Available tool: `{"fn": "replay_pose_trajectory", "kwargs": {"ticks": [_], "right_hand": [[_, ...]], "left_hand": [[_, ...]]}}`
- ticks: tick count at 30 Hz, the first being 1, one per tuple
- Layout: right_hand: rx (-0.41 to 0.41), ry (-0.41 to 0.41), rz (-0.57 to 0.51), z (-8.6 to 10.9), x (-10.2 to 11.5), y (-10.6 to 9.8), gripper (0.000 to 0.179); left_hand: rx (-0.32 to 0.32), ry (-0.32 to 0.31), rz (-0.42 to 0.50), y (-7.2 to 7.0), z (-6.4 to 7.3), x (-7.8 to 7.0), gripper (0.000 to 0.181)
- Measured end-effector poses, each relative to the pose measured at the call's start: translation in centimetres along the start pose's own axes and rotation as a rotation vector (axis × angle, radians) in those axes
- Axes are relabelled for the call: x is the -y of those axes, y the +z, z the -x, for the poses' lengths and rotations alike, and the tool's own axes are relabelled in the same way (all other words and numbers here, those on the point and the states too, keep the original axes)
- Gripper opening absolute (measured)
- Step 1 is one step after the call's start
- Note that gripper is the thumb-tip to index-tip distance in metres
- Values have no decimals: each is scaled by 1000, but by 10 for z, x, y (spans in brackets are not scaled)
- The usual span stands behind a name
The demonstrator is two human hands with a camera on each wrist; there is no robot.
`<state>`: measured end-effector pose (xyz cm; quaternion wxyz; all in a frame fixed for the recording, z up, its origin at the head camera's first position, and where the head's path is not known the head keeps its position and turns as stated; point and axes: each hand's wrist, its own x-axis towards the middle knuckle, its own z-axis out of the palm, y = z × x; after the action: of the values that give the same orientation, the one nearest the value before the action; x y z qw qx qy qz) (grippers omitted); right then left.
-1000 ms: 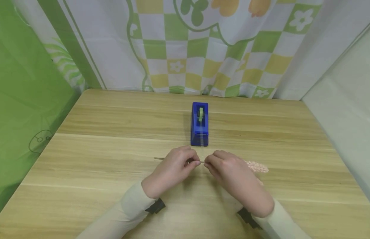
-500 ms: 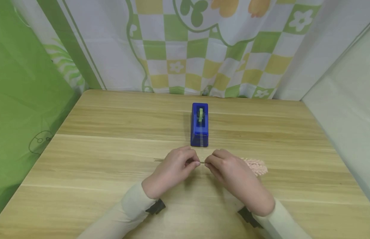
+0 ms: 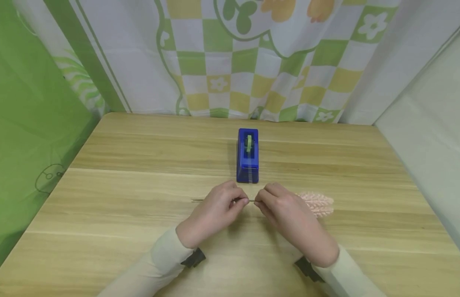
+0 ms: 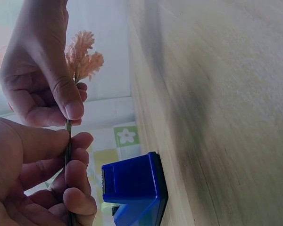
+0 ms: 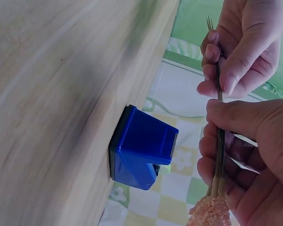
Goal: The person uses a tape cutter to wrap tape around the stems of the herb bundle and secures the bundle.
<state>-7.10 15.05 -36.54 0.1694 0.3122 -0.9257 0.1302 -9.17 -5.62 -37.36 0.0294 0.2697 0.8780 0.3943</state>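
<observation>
My left hand (image 3: pixel 217 210) and right hand (image 3: pixel 289 220) meet in front of the tape dispenser (image 3: pixel 242 171), fingertips a small gap apart. Between them runs a thin bundle of dark flower stems (image 5: pixel 220 146), pinched by thumb and fingers of both hands. Pink, fluffy flower heads (image 3: pixel 320 204) stick out past my right hand, partly hidden behind it in the head view. Bare stem ends (image 3: pixel 196 200) show left of my left hand. The left wrist view has the flower heads (image 4: pixel 85 54) beyond the right hand. In the right wrist view, the bundle is held above the tabletop.
The blue dispenser carries a roll of tape (image 3: pixel 249 143), with a strip drawn over its front toothed edge. A wood-grain table (image 3: pixel 122 198) stretches around the hands. Behind it hangs a checked curtain (image 3: pixel 219 62); a green cloth (image 3: pixel 26 107) covers the left side.
The flower bundle has turned in my fingers: its pink heads now sit together in a broader cluster, and the left stem ends appear separately. Both hands stay almost in place.
</observation>
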Motion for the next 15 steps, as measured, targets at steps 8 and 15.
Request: {"fn": "replay_pose_trajectory", "kwargs": {"ticks": [8, 15], "right_hand": [[-2, -14, 29, 0, -1, 0, 9], [9, -32, 68, -1, -1, -1, 8]], "left_hand": [[-15, -2, -6, 1, 0, 0, 10], [-31, -18, -16, 3, -1, -1, 8]]}}
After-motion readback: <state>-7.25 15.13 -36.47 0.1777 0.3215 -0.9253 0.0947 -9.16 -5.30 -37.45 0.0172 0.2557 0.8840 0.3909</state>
